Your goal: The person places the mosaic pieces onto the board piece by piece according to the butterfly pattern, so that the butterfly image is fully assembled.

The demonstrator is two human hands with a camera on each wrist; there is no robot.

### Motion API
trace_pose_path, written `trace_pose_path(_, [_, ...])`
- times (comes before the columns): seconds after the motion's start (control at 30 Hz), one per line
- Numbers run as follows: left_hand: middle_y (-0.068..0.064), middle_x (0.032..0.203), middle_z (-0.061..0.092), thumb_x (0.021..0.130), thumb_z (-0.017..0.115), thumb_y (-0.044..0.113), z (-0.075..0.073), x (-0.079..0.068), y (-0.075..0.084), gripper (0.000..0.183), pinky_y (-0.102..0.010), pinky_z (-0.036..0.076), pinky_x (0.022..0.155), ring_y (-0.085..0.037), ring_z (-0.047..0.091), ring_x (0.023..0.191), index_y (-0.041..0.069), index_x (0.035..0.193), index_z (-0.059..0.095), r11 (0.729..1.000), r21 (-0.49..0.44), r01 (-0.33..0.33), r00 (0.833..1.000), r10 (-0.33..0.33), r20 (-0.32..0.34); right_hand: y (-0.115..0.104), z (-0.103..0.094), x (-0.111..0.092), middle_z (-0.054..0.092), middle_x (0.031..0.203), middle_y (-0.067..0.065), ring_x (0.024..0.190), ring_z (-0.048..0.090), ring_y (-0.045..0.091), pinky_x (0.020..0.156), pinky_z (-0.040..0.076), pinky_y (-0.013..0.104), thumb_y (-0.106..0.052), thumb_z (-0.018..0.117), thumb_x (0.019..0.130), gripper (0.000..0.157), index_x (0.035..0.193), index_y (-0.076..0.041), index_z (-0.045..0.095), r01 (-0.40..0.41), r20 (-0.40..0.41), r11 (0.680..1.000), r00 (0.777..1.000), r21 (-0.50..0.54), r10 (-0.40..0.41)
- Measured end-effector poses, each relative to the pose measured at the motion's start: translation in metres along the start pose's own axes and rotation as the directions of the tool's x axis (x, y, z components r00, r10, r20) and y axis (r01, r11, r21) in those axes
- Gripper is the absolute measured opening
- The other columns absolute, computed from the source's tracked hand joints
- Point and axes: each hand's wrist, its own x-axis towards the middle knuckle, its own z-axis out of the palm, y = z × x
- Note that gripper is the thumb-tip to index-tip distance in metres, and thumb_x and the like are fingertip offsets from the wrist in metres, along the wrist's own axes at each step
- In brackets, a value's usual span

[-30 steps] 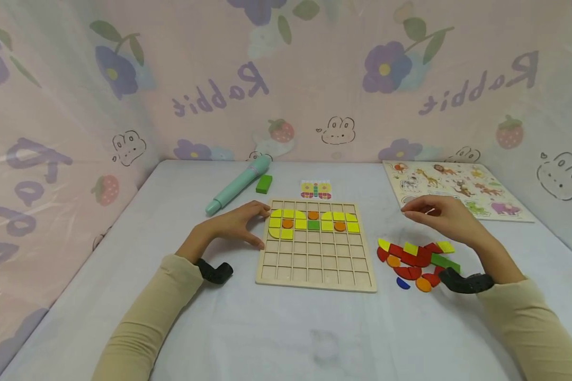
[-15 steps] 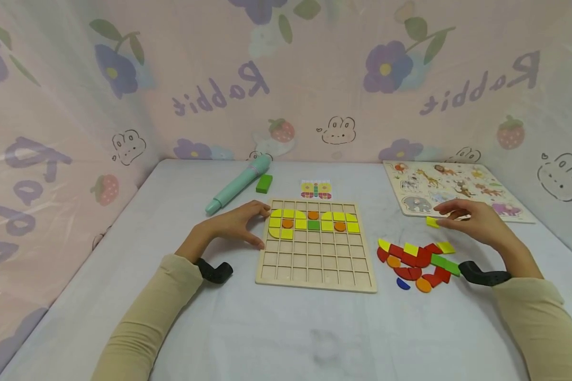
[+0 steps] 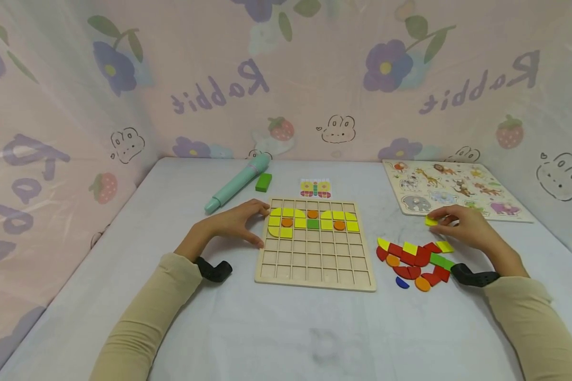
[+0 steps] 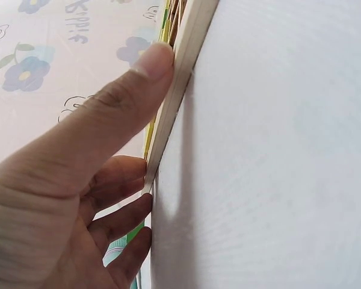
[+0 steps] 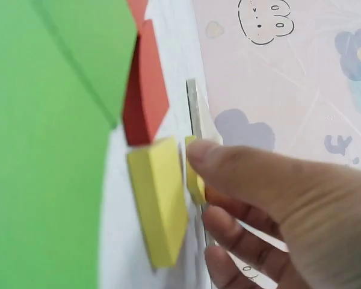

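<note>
My left hand (image 3: 233,222) rests against the left edge of a wooden grid board (image 3: 314,264), thumb and fingers touching its side. In the left wrist view the thumb (image 4: 102,120) lies along the board's rim (image 4: 183,66). Yellow, orange and green pieces fill some cells in the board's upper rows. At the right, my right hand (image 3: 467,227) pinches a small yellow piece (image 3: 430,220) between thumb and fingers, near the animal puzzle's front edge. The right wrist view shows this yellow piece (image 5: 194,174) under the thumb tip; its full outline is hidden.
Loose red, yellow, orange, green and blue pieces (image 3: 412,257) lie right of the board. Behind the board is a small butterfly pattern card (image 3: 315,188). A green block (image 3: 264,182) and a teal pen-shaped object (image 3: 238,185) lie back left; an animal puzzle (image 3: 457,190) lies back right.
My right hand has moved right and down from beside the animal puzzle, then slightly back left. The yellow piece, out of sight at first, is now between its fingertips. My left hand stays put.
</note>
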Motion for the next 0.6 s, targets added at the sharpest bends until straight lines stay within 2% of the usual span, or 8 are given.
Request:
trace_pose_path(0.17, [-0.007,0.144,0.035,0.069,0.081,0.039,-0.0001,0.0,0.0004,0.078,-0.038,0.019,0.114,-0.022,0.025,0.137,0.005,0.13,0.046,1.0,-0.004,0.007,1.0,-0.007,0.001,0.0,0.001,0.0009,0.061,0.091,0.009,0.085,0.052,0.027,0.068,0.045,0.024,-0.024,0.072,0.082,0.041,0.112,0.001,0.062,-0.013,0.024,1.0,1.0,-0.01,0.013])
trace_pose_path(0.37, [-0.007,0.144,0.035,0.069,0.081,0.039,-0.0003,-0.0007,0.0013,0.077,-0.037,0.019,0.114,-0.022,0.025,0.137,0.005,0.129,0.047,1.0,-0.009,0.003,1.0,-0.003,0.0,0.003,-0.0004,0.0,0.061,0.095,0.011,0.087,0.052,0.026,0.071,0.045,0.026,-0.025,0.07,0.083,0.042,0.114,0.003,0.06,-0.026,0.068,1.0,0.997,-0.004,0.026])
trace_pose_path(0.6, [-0.007,0.144,0.035,0.069,0.081,0.04,-0.0004,-0.0007,0.0011,0.077,-0.037,0.02,0.114,-0.022,0.026,0.136,0.005,0.129,0.047,1.0,-0.004,0.001,1.0,-0.001,0.0,0.0011,-0.0035,-0.0016,0.06,0.089,0.006,0.083,0.051,0.023,0.065,0.044,0.022,-0.03,0.068,0.085,0.041,0.11,0.001,0.062,-0.031,0.08,0.999,0.996,-0.011,0.032])
